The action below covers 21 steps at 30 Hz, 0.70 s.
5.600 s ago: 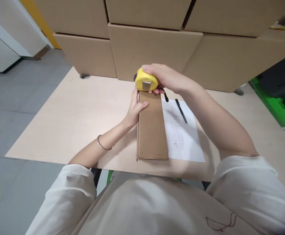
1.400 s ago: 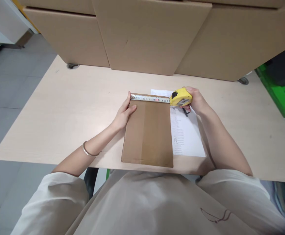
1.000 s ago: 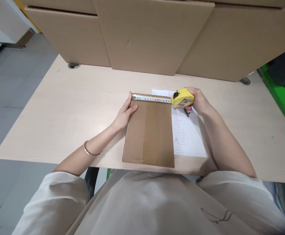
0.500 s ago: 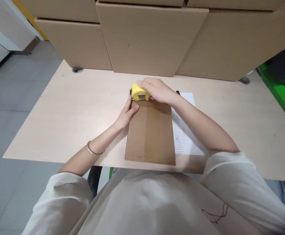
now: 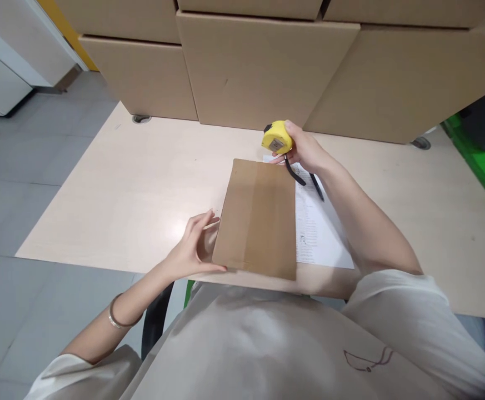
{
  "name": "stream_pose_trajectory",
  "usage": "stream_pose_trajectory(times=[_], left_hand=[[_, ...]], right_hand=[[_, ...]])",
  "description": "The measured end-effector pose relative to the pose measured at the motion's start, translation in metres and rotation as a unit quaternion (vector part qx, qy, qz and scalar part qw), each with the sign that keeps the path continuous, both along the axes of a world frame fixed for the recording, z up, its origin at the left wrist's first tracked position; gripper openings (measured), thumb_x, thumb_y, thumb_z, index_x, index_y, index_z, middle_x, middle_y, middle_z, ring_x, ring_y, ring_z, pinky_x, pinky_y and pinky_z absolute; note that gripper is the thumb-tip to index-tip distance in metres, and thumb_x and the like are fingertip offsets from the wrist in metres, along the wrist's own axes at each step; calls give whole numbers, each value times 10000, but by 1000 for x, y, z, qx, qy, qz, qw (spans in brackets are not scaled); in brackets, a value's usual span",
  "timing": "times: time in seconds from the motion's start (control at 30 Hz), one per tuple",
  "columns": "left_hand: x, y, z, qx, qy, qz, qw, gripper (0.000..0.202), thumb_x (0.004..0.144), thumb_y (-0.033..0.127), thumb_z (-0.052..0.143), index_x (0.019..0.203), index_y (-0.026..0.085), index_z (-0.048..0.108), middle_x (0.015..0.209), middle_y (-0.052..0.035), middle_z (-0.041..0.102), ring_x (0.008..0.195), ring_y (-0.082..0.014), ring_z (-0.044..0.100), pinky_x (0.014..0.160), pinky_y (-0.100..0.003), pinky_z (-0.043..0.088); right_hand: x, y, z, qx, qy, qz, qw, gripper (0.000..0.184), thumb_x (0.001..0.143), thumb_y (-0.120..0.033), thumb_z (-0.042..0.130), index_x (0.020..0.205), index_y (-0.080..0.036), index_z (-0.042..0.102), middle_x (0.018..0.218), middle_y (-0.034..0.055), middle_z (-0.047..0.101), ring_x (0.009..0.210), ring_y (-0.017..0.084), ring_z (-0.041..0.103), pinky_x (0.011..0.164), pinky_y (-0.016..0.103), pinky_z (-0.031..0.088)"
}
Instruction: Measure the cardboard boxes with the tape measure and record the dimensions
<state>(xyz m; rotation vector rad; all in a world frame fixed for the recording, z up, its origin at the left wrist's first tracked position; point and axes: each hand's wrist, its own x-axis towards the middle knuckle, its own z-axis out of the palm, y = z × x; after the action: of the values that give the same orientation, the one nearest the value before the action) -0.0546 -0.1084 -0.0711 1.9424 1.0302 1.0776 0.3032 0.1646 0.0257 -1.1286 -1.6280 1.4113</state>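
Observation:
A flat brown cardboard box (image 5: 256, 222), a band of clear tape down its middle, lies near the table's front edge. Around its near left corner is my left hand (image 5: 194, 244), open, with the thumb along the front edge and the fingers stretched beside the left side. Whether those fingers touch the box I cannot tell. Beyond the box's far right corner, my right hand (image 5: 306, 147) is closed on a yellow tape measure (image 5: 278, 138), held above the table. A black wrist strap (image 5: 294, 172) dangles from it. No blade shows pulled out.
A printed sheet of paper (image 5: 319, 239) lies right of the box and partly under my right arm, with a black pen (image 5: 317, 188) on it. Large cardboard boxes (image 5: 263, 72) stand stacked along the back of the pale wooden table (image 5: 142, 183).
My right hand has lifted the tape measure off the box's far edge and moved it right. My left hand has slid from the far left corner to the near left corner.

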Motion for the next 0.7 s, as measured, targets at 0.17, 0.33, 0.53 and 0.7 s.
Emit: stream_pose_trajectory(times=[0.17,0.33,0.53,0.7], left_hand=[[16,23,19,-38,-159,195,967,732,789,626,1161,1377,324,848,1248,-78,840,1207,-328,871,954,-443,797],[41,59,63,-165,-265,284,907,697,1088,928,693,1287,288,882,1359,-101,906,1394,-408,837,1142,-552,747],[55,86,67,-335,-328,157,869,762,987,938,724,1255,240,871,1153,-132,935,1278,-511,884,1022,-626,775],[50,96,56,-351,-273,134,886,723,855,532,980,1497,252,803,1486,-129,885,1443,-507,805,1201,-634,703]], right_hand=[[23,-18,35,-22,26,-152,988,600,1026,-873,768,1131,-283,729,905,79,780,795,286,844,615,322,641],[48,-101,72,-46,89,-226,969,444,1110,-704,677,1259,-293,760,1087,120,840,830,291,835,654,387,697],[63,-197,57,-43,83,-256,962,392,1054,-677,744,1180,-313,818,1163,147,878,892,354,860,732,473,732],[71,-209,26,-87,52,-253,962,425,1024,-752,738,1094,-339,808,981,107,873,835,386,876,664,509,729]])
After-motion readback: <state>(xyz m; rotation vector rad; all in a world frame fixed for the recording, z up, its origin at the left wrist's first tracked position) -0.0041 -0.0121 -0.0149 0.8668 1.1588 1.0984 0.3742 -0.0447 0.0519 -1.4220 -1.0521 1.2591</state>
